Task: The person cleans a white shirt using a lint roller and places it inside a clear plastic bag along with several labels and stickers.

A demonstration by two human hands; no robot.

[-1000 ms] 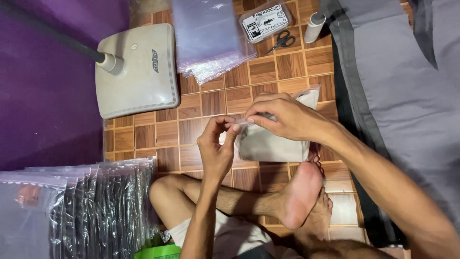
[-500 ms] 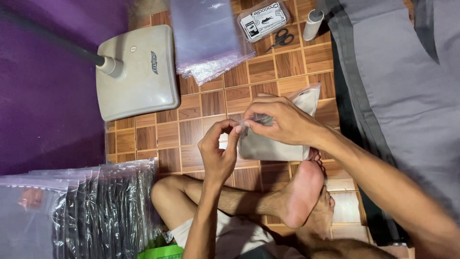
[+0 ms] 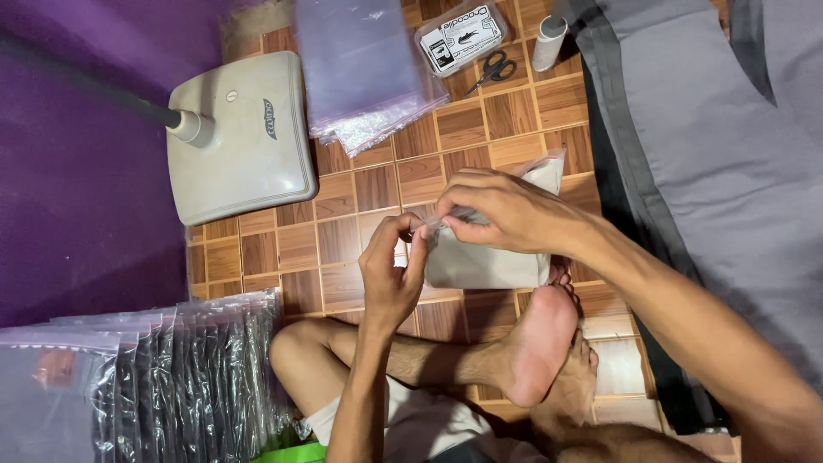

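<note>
Up and to the left of the hands stands a cream square fan base (image 3: 243,137) with a dark pole. Straight above them lies a stack of clear plastic bags (image 3: 356,73); beyond it, a small box (image 3: 459,36), black-handled scissors (image 3: 492,71) and a white tube (image 3: 549,43). Below left lean filled clear packets (image 3: 180,377). To the right lies grey cloth (image 3: 720,146).

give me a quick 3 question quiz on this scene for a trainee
1. True or false: both hands pinch the top edge of the pale bag.
2. What lies beside the small box at the top? A) scissors B) a spoon C) a pen
3. Fill in: the stack of clear plastic bags lies to the ___ of the beige fan base.

Key:
1. True: left hand and right hand meet at its edge.
2. A: scissors beside the box.
3. right
</note>
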